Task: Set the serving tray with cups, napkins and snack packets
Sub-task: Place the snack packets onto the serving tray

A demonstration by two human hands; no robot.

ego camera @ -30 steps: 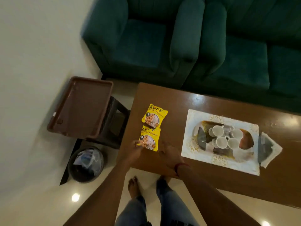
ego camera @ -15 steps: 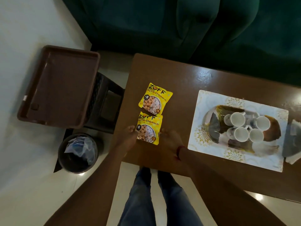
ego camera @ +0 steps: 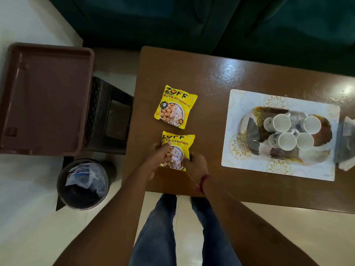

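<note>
Packet [ego camera: 177,150] lies on the table [ego camera: 221,73], at six o'clock from a second packet [ego camera: 175,106]. Left hand [ego camera: 158,153] and right hand [ego camera: 196,164] pinch its side edges. Cups [ego camera: 294,132] stand on the tray [ego camera: 251,129] at three o'clock.

We see two yellow packets: the far packet [ego camera: 175,106] and the near packet [ego camera: 177,150] both carry dark lettering and a picture of tan chunks. Our table [ego camera: 201,73] is glossy brown. The mat [ego camera: 247,98] is pale with gold floral medallions. On it the tray [ego camera: 251,129] shows gold, grey and brown fan shapes under four white cups [ego camera: 294,131]. The empty tray [ego camera: 46,96] is reddish brown, the sofa [ego camera: 172,22] dark green, the bin [ego camera: 84,183] black, our jeans [ego camera: 157,227] blue.
</note>
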